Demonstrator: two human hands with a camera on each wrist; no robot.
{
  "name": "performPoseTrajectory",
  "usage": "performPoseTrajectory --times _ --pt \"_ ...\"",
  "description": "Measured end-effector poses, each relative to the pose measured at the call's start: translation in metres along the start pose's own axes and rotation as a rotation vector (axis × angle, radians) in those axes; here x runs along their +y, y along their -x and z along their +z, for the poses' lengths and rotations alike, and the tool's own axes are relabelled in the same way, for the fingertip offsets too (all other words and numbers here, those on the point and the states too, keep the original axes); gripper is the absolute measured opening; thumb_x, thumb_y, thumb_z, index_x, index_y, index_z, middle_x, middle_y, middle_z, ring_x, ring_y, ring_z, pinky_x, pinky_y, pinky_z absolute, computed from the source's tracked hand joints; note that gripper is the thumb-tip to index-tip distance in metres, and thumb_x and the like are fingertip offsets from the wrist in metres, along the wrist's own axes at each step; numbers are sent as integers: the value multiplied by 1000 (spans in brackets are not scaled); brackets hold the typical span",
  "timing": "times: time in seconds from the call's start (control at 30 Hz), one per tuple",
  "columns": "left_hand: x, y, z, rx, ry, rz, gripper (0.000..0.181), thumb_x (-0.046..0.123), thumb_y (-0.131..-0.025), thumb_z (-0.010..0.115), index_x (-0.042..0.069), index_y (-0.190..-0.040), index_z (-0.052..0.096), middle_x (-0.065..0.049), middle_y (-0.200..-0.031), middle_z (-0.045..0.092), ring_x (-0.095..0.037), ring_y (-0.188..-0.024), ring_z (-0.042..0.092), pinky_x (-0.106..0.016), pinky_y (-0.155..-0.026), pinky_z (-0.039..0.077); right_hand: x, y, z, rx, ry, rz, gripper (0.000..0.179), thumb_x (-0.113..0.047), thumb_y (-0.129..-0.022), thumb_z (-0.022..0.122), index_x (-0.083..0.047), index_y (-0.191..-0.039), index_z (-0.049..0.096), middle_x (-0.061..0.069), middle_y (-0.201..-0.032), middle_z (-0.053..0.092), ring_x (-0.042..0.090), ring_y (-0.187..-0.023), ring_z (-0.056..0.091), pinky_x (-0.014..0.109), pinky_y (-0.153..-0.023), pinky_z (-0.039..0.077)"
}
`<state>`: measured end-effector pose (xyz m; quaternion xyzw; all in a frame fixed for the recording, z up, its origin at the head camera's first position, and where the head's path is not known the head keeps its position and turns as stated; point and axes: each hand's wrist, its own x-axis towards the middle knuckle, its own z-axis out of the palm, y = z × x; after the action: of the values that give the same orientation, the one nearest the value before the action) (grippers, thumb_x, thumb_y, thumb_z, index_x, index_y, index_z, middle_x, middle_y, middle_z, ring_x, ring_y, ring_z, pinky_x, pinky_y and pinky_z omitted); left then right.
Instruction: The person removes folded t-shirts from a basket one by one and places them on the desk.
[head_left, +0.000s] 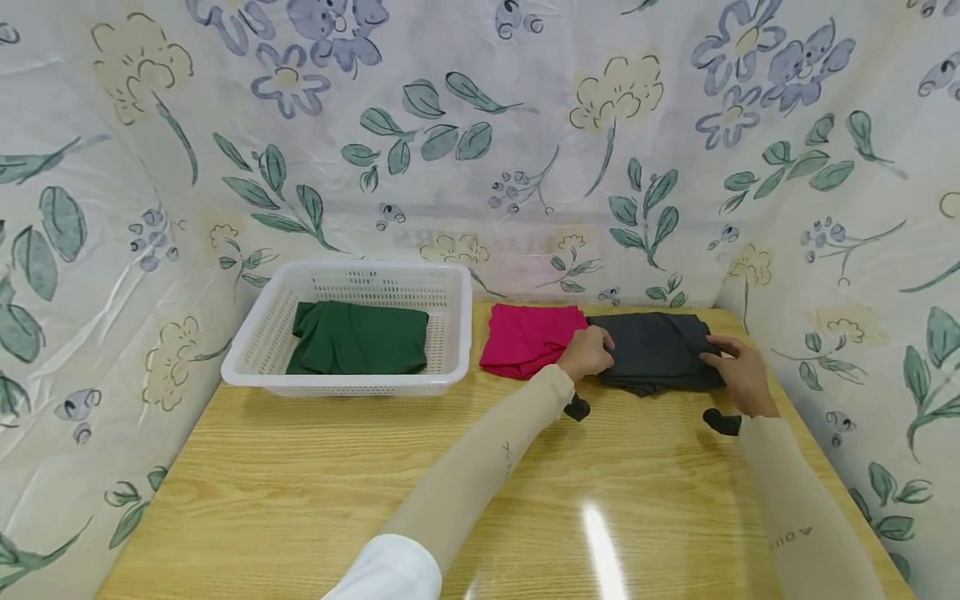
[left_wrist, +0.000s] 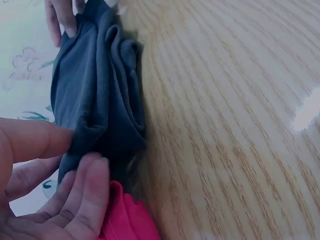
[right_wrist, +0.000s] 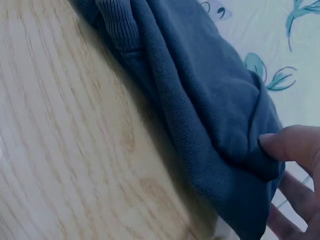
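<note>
A dark grey folded garment [head_left: 651,350] lies at the back right of the table, with a ribbed band showing along its edge in the right wrist view. My left hand [head_left: 588,353] pinches its left end between thumb and fingers [left_wrist: 90,185]. At the opposite end my right hand [head_left: 738,373] grips the fabric, thumb on top and the other fingers behind the edge, partly hidden. Left of it, close against the left hand, sits a folded pink-red cloth [head_left: 528,337]. A folded green cloth [head_left: 363,337] lies inside the white plastic basket [head_left: 352,382].
The basket stands at the back left of the wooden table [head_left: 360,467]. A floral curtain [head_left: 480,167] hangs close behind the cloths and along both sides. Dark straps or mounts [head_left: 722,422] sit at both wrists.
</note>
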<state>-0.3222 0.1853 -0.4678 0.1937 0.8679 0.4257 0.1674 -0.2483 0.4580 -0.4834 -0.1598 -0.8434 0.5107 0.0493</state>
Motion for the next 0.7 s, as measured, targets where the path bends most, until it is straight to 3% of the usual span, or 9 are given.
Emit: performPoseTrajectory --times 0.17,0.27,0.37,0.43,0.57,0.7 --pt "0 1 -6 5 52 19 11 -5 -94 65 1 -101 70 -8 -79 67 -13 -52 53 -23 -49 44 -7 4 -2 98 24 11 56 -30 -106 59 -2 -153 47 23 -156 40 40 -138 39 55 -111 39" --pt "2 2 -11 -7 92 49 9 -4 -95 63 0 -101 69 -11 -72 66 -18 -54 58 -28 -51 49 -13 4 -2 141 -1 18 57 -35 -105 59 -5 -152 49 21 -156 42 38 -141 39 53 -112 39" --pt "4 4 -17 -7 94 94 10 -2 -97 62 -1 -103 69 -10 -77 67 -22 -60 63 -33 -59 56 -20 4 -2 164 -18 5 56 -37 -103 61 -7 -150 52 20 -153 45 35 -141 41 50 -112 39" --pt "5 5 -22 -1 75 120 10 1 -97 63 0 -104 69 -7 -81 66 -22 -63 65 -33 -62 58 -25 5 1 170 -20 -25 54 -36 -103 63 -7 -148 55 18 -148 50 29 -135 47 41 -108 43" --pt "6 8 -33 9 70 144 10 5 -98 63 1 -103 70 -5 -88 66 -27 -70 70 -26 -59 55 -35 8 7 148 -21 -141 48 -33 -102 66 -7 -141 60 7 -134 59 11 -112 55 20 -90 46" --pt "6 13 -48 -9 87 191 13 6 -100 62 -2 -107 70 -8 -98 68 -38 -78 70 -22 -55 51 -45 9 17 88 -59 -244 41 -28 -102 66 -7 -138 61 -8 -118 61 5 -97 59 15 -80 51"
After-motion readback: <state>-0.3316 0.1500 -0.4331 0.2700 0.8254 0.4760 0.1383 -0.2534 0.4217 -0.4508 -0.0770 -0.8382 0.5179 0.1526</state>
